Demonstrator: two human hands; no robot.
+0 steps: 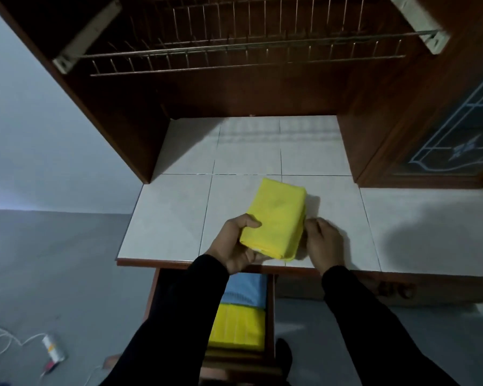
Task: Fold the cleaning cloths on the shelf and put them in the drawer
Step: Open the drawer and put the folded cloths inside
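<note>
A folded yellow cloth [276, 215] lies on the white tiled shelf [165, 218], near its front edge. My left hand [234, 243] grips the cloth's near left corner, thumb on top and fingers underneath. My right hand [322, 238] touches the cloth's right edge with its fingertips. Below the shelf, the wooden drawer [270, 316] stands pulled out. Inside it lie a folded blue cloth [246, 291] and, nearer to me, a folded yellow cloth [237, 327]. My left forearm hides part of the drawer.
A wire dish rack [234, 51] hangs in the dark wooden cabinet above the shelf. A glass-panelled cabinet door [457, 140] stands at the right. On the grey floor at the lower left lie a white cord [3, 338] and a small cylindrical object [52, 348].
</note>
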